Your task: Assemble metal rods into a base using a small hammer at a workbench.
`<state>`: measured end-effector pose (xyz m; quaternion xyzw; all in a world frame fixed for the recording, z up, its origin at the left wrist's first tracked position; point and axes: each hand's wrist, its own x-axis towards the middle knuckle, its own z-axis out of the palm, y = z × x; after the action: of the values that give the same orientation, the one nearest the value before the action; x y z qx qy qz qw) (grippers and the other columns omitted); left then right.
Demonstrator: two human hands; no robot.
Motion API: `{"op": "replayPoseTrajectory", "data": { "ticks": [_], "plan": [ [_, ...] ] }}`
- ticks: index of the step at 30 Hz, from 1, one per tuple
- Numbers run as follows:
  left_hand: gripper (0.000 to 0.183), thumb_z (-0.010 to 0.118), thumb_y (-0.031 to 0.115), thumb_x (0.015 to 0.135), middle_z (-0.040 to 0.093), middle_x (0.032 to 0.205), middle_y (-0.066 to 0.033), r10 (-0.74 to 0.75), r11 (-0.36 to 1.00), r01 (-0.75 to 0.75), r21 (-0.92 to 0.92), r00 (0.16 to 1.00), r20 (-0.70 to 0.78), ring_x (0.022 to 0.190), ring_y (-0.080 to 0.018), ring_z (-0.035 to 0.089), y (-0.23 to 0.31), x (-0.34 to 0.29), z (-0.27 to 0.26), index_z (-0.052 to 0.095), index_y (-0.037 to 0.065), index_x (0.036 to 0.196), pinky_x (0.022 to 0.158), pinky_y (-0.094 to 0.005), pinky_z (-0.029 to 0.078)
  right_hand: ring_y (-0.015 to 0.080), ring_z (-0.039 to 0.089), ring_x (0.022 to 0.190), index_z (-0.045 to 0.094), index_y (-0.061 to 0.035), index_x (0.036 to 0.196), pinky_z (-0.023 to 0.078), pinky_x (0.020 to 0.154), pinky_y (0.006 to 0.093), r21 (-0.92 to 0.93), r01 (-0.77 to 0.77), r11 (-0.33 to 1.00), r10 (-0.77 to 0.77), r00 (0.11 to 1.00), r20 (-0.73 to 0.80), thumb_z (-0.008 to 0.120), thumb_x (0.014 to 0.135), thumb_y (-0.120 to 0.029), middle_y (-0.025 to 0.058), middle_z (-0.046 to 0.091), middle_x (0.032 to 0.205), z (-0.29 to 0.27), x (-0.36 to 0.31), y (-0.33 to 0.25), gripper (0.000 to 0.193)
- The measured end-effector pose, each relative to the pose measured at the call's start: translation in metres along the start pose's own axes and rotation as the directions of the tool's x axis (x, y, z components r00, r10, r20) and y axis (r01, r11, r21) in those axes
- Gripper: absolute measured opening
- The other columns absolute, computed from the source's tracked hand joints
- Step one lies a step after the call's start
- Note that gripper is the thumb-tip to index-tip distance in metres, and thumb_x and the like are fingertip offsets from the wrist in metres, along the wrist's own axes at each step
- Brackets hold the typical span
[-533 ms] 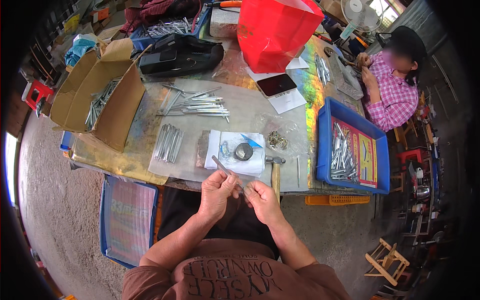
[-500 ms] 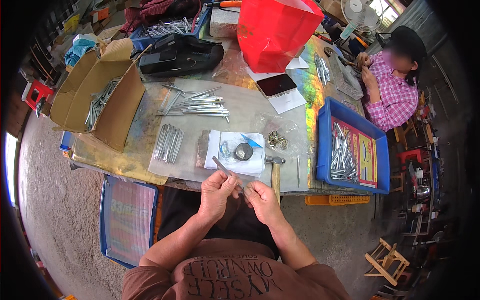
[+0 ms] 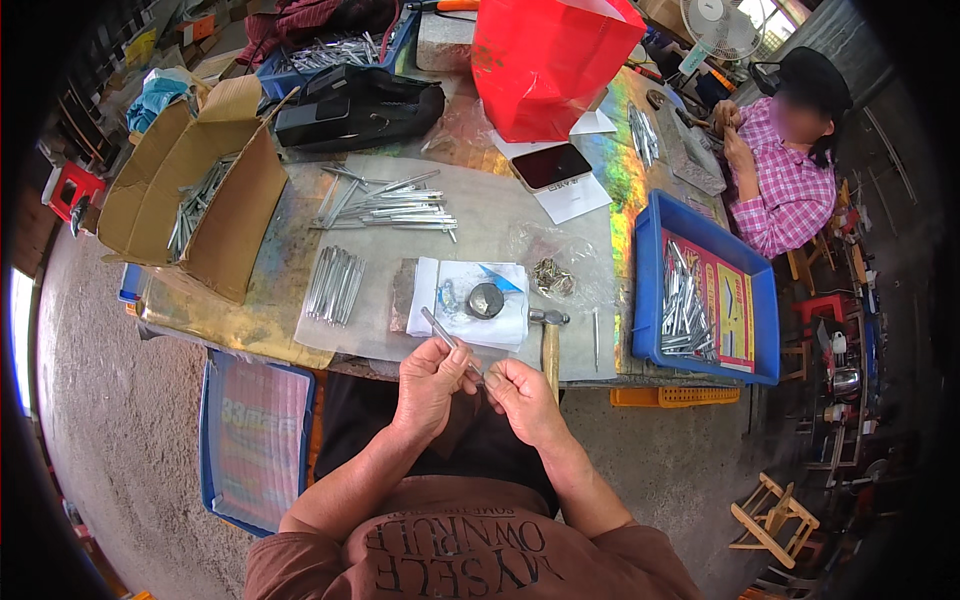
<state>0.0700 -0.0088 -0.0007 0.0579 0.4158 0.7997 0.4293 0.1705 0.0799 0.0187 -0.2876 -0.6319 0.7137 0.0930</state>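
Just in front of the table's near edge, my left hand (image 3: 432, 378) is closed round a slim grey metal rod (image 3: 437, 325), whose upper end slants up to the left. My right hand (image 3: 522, 397) is pinched at the rod's lower end; whether it also holds something tiny is hidden by the fingers. Beyond them, a dark round metal block (image 3: 485, 301) sits on a pad of white paper (image 3: 455, 325). A hammer (image 3: 551, 350) with a wooden handle lies to the right of the pad. Further right is a single thin metal rod (image 3: 597, 340).
Left of the pad lies a neat row of metal rods (image 3: 335, 287), with a loose pile (image 3: 395, 207) behind. Small brass-coloured parts (image 3: 552, 277) lie on plastic. A cardboard box (image 3: 235, 225) stands left, a blue tray (image 3: 648, 300) right. A person (image 3: 785, 180) works at the far right.
Both hands stay at nearly the same place with the rod between them. The view has shifted very slightly; nothing else visibly differs.
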Motion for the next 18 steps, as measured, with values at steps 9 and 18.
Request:
{"op": "replayPoseTrajectory", "data": {
  "ticks": [9,18],
  "plan": [
    [0.007,0.052,0.008,0.083,0.059,0.075,-0.0069,0.085,0.991,-0.09,0.097,0.995,0.052,0.06,-0.0084,0.053,-0.0024,-0.0011,-0.003,0.052,0.001,0.081,0.055,-0.0193,0.043,0.0053,0.038,0.051,0.047,-0.0021,0.071,0.032,0.045,0.02,0.016,0.004,1.0,-0.003,1.0,-0.006,0.048,0.085,-0.013,-0.0021,0.043,0.058,-0.0008,-0.0001,0.0063,0.018],
    [0.007,0.052,0.008,0.083,0.059,0.076,-0.007,0.102,0.987,-0.108,0.12,0.994,0.049,0.061,-0.0093,0.054,-0.0018,-0.0023,-0.004,0.052,0.001,0.083,0.054,-0.02,0.044,0.0054,0.038,0.051,0.047,-0.0021,0.071,0.032,0.046,0.0198,0.047,0.007,0.999,-0.008,1.0,0.011,0.048,0.085,-0.013,-0.0015,0.044,0.058,-0.0001,-0.0002,0.005,0.018]
  ]
}}
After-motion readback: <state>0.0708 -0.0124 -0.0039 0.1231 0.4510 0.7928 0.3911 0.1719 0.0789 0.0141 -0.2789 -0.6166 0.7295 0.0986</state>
